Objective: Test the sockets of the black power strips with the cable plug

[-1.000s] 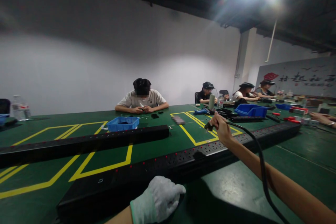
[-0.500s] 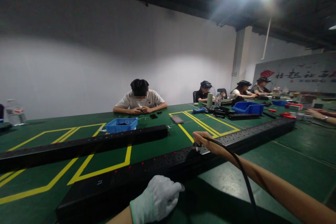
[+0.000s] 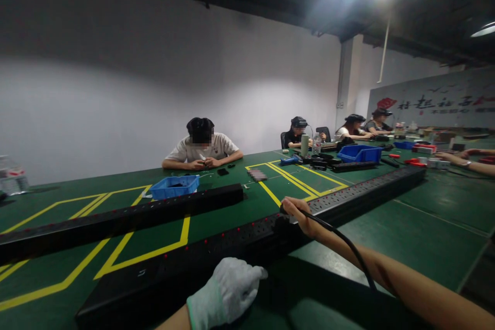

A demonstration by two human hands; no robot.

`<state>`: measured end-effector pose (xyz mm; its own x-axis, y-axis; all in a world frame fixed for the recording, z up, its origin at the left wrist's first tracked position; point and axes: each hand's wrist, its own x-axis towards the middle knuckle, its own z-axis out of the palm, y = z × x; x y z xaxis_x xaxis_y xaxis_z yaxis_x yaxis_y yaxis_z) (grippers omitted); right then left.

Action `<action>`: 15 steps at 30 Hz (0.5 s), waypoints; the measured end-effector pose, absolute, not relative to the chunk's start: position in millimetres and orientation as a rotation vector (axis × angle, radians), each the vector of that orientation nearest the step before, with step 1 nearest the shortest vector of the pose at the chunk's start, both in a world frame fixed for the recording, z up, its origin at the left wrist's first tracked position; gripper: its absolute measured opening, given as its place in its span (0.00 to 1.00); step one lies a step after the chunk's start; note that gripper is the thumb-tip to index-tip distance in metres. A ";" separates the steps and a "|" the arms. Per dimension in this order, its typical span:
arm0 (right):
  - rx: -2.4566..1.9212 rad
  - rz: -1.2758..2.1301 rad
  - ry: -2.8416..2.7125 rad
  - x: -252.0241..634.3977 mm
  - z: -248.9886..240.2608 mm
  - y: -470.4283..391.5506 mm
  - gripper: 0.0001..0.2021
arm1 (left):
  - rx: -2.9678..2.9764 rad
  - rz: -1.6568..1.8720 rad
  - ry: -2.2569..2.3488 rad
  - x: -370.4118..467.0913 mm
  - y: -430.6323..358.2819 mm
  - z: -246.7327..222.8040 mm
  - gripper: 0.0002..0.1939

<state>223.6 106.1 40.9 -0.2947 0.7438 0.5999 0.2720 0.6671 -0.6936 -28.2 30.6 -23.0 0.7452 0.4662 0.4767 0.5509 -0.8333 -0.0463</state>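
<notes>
A long black power strip [image 3: 216, 248] with red dots and rows of sockets lies diagonally across the green table. My right hand [image 3: 298, 213], bare, is closed around a black plug [image 3: 281, 221] at the middle of the strip's top face. From it a black cable [image 3: 350, 245] runs back over my forearm. I cannot tell how far the plug sits in a socket. My left hand [image 3: 232, 289], in a white glove with a green cuff, is curled closed beside the strip's near side, and nothing shows in its fingers.
A second black power strip [image 3: 127, 219] lies farther left, with a blue bin [image 3: 176, 187] behind it. Yellow tape [image 3: 154, 264] marks the table. Across it sits a person [image 3: 203, 147]; other people work at the right, near another blue bin [image 3: 359, 154] and tools. Bottles [image 3: 13, 178] stand far left.
The whole view has shifted slightly, so things appear a little farther left. My right hand stays on the plug at the strip, its wrist a little turned. My left hand keeps its curled pose.
</notes>
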 end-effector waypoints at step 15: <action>-0.805 0.692 -1.852 226.7 48.2 121.7 0.22 | -2.738 -0.680 -0.822 -27.5 30.1 -22.5 0.16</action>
